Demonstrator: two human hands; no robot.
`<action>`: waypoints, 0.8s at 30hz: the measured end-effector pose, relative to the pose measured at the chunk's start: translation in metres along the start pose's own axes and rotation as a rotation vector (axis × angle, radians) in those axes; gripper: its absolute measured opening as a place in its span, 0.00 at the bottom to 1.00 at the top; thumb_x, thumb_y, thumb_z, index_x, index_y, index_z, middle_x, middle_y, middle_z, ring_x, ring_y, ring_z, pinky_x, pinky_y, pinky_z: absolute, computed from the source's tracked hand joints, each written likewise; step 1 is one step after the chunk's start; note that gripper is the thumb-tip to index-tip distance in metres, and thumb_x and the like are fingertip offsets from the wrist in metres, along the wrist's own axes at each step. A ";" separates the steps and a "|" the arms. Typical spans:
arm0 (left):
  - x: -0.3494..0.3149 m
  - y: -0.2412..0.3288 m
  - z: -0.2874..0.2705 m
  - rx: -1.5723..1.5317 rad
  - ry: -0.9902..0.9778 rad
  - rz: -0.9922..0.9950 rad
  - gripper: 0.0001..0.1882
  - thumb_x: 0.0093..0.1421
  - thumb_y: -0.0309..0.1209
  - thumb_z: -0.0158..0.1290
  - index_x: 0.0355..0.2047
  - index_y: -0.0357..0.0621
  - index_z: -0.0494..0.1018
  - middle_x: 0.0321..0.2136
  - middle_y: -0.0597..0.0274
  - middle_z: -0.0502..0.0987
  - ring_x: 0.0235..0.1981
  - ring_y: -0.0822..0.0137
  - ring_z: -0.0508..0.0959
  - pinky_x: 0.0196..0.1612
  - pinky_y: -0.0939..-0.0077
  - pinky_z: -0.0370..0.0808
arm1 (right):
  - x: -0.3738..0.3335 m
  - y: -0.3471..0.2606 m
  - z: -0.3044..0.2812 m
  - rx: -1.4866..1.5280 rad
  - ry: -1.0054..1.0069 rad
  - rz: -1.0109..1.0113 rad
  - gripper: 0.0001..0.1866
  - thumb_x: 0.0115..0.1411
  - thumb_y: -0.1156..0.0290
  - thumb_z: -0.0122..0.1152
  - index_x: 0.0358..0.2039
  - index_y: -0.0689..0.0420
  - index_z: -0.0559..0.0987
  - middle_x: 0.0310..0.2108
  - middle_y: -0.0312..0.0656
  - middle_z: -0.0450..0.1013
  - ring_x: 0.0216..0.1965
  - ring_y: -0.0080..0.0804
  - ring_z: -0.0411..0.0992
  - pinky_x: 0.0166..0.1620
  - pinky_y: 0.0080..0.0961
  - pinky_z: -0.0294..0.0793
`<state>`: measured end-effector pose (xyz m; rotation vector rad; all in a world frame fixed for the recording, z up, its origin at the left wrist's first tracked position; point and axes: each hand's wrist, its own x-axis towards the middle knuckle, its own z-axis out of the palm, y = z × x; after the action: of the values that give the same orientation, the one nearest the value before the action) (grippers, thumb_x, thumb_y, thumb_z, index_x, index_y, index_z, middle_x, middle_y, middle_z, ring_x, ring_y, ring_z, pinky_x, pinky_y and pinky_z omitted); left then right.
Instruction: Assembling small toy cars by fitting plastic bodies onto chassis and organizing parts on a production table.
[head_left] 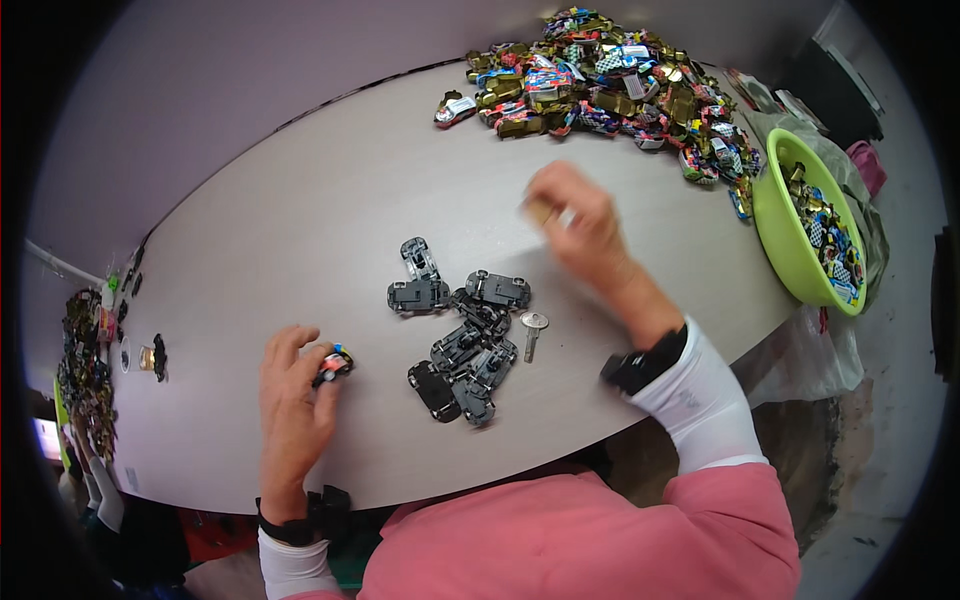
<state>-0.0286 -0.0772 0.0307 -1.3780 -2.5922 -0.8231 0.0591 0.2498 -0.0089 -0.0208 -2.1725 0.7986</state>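
My left hand (pixel 290 395) is at the left of the table, its thumb and fingers closed on a small toy car (pixel 337 364) with red, black, blue and yellow showing. My right hand (pixel 583 220) is over the table, to the right of the middle and farther back. Its fingers are curled and smeared by motion, and what lies in them cannot be made out. Between the hands lies a loose heap of dark grey toy car chassis (pixel 458 342). A silver key (pixel 532 337) rests flat just right of that heap.
A large pile of colourful toy car bodies (pixel 600 85) covers the back right of the table. A lime-green basin (pixel 783 245) at the right edge holds more. At far left are a clear cup (pixel 135 356), another pile (pixel 88 370) and another person's arm (pixel 103 490).
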 end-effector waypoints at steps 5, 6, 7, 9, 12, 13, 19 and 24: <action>-0.009 -0.018 -0.021 0.050 -0.227 -0.199 0.21 0.43 0.20 0.51 0.42 0.37 0.71 0.42 0.51 0.71 0.44 0.52 0.70 0.48 0.65 0.66 | 0.017 0.100 -0.068 -0.627 0.218 -0.006 0.13 0.43 0.81 0.57 0.33 0.58 0.75 0.38 0.45 0.69 0.44 0.45 0.67 0.48 0.36 0.65; -0.007 -0.017 -0.023 0.141 -0.284 -0.162 0.22 0.43 0.22 0.52 0.43 0.38 0.70 0.43 0.51 0.71 0.44 0.51 0.70 0.48 0.66 0.66 | 0.018 0.116 -0.081 -0.741 0.284 -0.004 0.15 0.43 0.80 0.57 0.35 0.56 0.76 0.41 0.44 0.69 0.46 0.46 0.65 0.50 0.37 0.63; -0.001 -0.014 -0.023 0.143 -0.277 -0.157 0.22 0.43 0.22 0.52 0.43 0.38 0.70 0.43 0.51 0.71 0.44 0.51 0.70 0.48 0.66 0.66 | 0.021 0.126 -0.099 -0.847 0.340 0.045 0.17 0.43 0.77 0.58 0.37 0.55 0.76 0.44 0.43 0.68 0.48 0.45 0.64 0.50 0.39 0.62; 0.007 -0.003 -0.021 0.089 -0.216 -0.086 0.27 0.44 0.26 0.56 0.48 0.39 0.68 0.45 0.50 0.70 0.45 0.51 0.70 0.49 0.66 0.66 | 0.020 0.144 -0.117 -1.014 0.409 0.206 0.21 0.46 0.69 0.61 0.43 0.51 0.75 0.50 0.43 0.65 0.52 0.45 0.61 0.52 0.44 0.60; 0.030 0.010 -0.002 -0.185 -0.201 -0.085 0.30 0.45 0.29 0.59 0.51 0.40 0.66 0.49 0.48 0.68 0.48 0.49 0.69 0.51 0.63 0.66 | 0.009 0.164 -0.136 -1.146 0.265 0.556 0.30 0.51 0.49 0.60 0.53 0.46 0.69 0.57 0.43 0.60 0.57 0.46 0.56 0.54 0.49 0.55; 0.040 0.012 0.009 -0.188 -0.200 -0.079 0.30 0.45 0.29 0.59 0.51 0.40 0.66 0.49 0.48 0.68 0.48 0.49 0.69 0.51 0.63 0.66 | 0.007 0.173 -0.142 -1.040 0.212 0.513 0.30 0.50 0.47 0.60 0.52 0.47 0.70 0.57 0.43 0.60 0.57 0.47 0.56 0.54 0.49 0.55; 0.063 0.025 0.043 0.057 -0.318 0.088 0.28 0.45 0.24 0.59 0.49 0.44 0.68 0.50 0.48 0.66 0.50 0.49 0.68 0.52 0.64 0.67 | 0.021 0.159 -0.104 -0.755 -0.113 0.285 0.26 0.49 0.49 0.61 0.46 0.50 0.75 0.48 0.43 0.68 0.54 0.46 0.60 0.53 0.44 0.61; 0.065 0.027 0.049 -0.087 -0.312 0.036 0.22 0.43 0.20 0.57 0.42 0.40 0.72 0.40 0.54 0.71 0.43 0.54 0.71 0.46 0.68 0.70 | 0.018 0.106 -0.080 -0.604 -0.270 0.194 0.18 0.47 0.67 0.63 0.41 0.51 0.77 0.45 0.39 0.69 0.53 0.42 0.61 0.52 0.42 0.59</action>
<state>-0.0372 0.0077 0.0209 -1.6957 -2.7744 -0.7790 0.0772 0.3824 -0.0172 -0.4583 -2.6242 0.2263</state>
